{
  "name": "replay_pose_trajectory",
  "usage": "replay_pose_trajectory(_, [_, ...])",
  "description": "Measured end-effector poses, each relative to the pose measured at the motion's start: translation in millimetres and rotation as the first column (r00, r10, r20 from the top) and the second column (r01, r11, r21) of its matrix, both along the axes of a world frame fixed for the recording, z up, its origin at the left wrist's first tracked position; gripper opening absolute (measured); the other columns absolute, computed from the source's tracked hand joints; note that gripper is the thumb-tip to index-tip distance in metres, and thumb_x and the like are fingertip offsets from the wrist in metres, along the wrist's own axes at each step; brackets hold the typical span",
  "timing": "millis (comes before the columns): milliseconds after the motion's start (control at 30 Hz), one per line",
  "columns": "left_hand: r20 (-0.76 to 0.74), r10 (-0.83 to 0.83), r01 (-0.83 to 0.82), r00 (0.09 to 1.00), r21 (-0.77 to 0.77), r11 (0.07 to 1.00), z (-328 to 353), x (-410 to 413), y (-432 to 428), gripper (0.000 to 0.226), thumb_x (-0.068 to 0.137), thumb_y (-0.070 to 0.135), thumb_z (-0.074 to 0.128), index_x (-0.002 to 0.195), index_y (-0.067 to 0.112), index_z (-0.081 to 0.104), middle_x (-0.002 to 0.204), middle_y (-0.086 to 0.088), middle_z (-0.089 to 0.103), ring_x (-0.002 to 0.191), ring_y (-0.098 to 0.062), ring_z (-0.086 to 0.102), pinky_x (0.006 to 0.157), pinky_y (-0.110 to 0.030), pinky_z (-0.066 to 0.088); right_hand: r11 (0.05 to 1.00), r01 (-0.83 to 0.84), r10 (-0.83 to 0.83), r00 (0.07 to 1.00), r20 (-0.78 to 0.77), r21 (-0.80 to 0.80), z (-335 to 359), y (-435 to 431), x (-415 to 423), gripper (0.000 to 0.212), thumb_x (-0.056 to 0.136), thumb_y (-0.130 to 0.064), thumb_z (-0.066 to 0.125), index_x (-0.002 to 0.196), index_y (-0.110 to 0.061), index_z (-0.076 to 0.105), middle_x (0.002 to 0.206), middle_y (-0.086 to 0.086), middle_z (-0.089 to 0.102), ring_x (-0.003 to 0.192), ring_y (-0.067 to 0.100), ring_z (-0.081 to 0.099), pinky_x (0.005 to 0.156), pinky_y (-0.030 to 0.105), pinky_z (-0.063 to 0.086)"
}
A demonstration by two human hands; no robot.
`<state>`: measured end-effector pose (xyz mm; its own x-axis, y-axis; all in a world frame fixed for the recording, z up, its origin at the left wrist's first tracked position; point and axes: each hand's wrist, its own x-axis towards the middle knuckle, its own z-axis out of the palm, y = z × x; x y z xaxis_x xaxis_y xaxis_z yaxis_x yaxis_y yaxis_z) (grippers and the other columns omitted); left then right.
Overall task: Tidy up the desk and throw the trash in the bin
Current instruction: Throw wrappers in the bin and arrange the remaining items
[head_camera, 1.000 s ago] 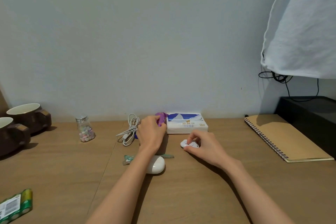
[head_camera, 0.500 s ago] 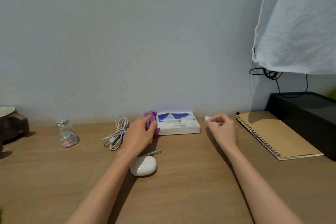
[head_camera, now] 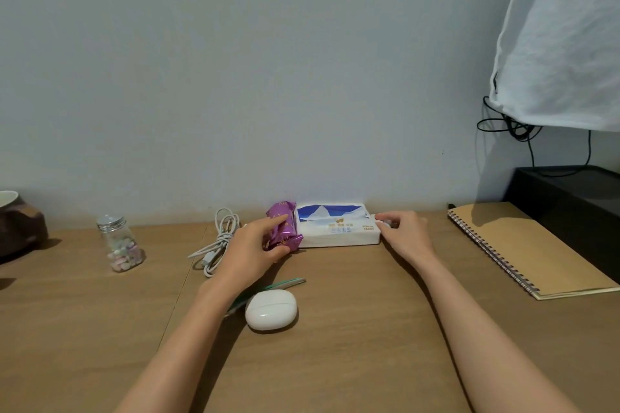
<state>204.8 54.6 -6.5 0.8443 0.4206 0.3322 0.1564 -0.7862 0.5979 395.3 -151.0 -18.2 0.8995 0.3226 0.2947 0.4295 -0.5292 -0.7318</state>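
Note:
A white and blue tissue pack (head_camera: pixel 339 231) lies against the wall at the back of the wooden desk (head_camera: pixel 335 329). My left hand (head_camera: pixel 253 250) grips a crumpled purple wrapper (head_camera: pixel 283 228) just left of the pack. At the pack's right end, my right hand (head_camera: pixel 407 235) holds a small white object (head_camera: pixel 385 222) in its fingertips, touching the pack. A white oval case (head_camera: pixel 271 309) sits nearer to me, with a thin green strip (head_camera: pixel 281 283) lying beside it under my left forearm.
A coiled white cable (head_camera: pixel 219 241) lies left of my left hand. A small glass jar of candies (head_camera: pixel 120 245) stands further left, a brown mug (head_camera: pixel 18 225) at the left edge. A spiral notebook (head_camera: pixel 526 248) and a black box (head_camera: pixel 577 208) are on the right.
My right hand picked the small white object off the desk middle and carried it back to the tissue pack's right end. My left hand closed on the purple wrapper. The view shifted right.

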Motion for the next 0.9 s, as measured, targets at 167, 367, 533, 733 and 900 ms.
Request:
replay_pose_trajectory(167, [0.015,-0.006,0.006,1.0,-0.018,1.0,-0.6,3.1,3.7,0.061,0.081,0.023,0.073,0.138,0.026,0.049,0.137,-0.003,0.055,0.122,-0.021,0.055,0.102,-0.037,0.046,0.963,-0.193,0.196,0.981,-0.002,-0.189,4.9,-12.2,5.0,0.027,0.088,-0.014,0.053,0.109,-0.018,0.07,0.104,0.01,0.071,0.105,0.025,0.062,0.076,0.026,0.045])
replay_pose_trajectory(367, [0.024,-0.018,0.019,1.0,-0.022,1.0,-3.0,5.1,3.5,0.061,0.084,0.02,0.069,0.14,0.023,0.046,0.141,-0.004,0.051,0.126,-0.022,0.051,0.105,-0.037,0.043,0.986,-0.123,0.135,0.984,0.113,-0.109,-6.0,0.5,5.2,0.024,0.096,-0.026,0.05,0.104,-0.018,0.071,0.089,-0.001,0.076,0.089,0.028,0.063,0.074,0.034,0.049])
replay_pose_trajectory(533, [0.03,-0.022,0.022,0.999,-0.014,1.0,-2.8,4.1,1.0,0.061,0.085,0.02,0.068,0.141,0.023,0.044,0.142,-0.004,0.05,0.123,-0.022,0.052,0.103,-0.032,0.041,0.985,-0.103,0.114,0.991,0.069,-0.138,-8.8,3.1,10.1,0.029,0.094,-0.019,0.052,0.119,-0.021,0.066,0.116,0.001,0.07,0.114,0.031,0.055,0.09,0.037,0.046])
replay_pose_trajectory(733, [0.02,-0.04,0.041,0.999,-0.067,0.997,-1.5,-1.9,-2.9,0.065,0.085,0.019,0.068,0.144,0.02,0.039,0.142,-0.006,0.047,0.122,-0.021,0.053,0.099,-0.024,0.039,0.998,0.013,-0.03,0.965,0.262,0.067,23.9,4.1,-21.6,0.029,0.089,-0.013,0.054,0.115,-0.023,0.062,0.116,0.003,0.059,0.108,0.023,0.054,0.089,0.032,0.041])
replay_pose_trajectory(900, [0.025,-0.031,0.034,0.999,-0.13,0.991,-1.9,-4.8,-1.3,0.07,0.081,0.017,0.072,0.144,0.019,0.039,0.139,-0.009,0.05,0.118,-0.021,0.056,0.102,-0.031,0.044,0.943,-0.328,0.316,0.936,0.153,0.055,71.0,0.8,-92.6,0.001,0.087,-0.026,0.063,0.087,-0.025,0.064,0.09,-0.011,0.064,0.071,0.012,0.053,0.066,0.022,0.043])
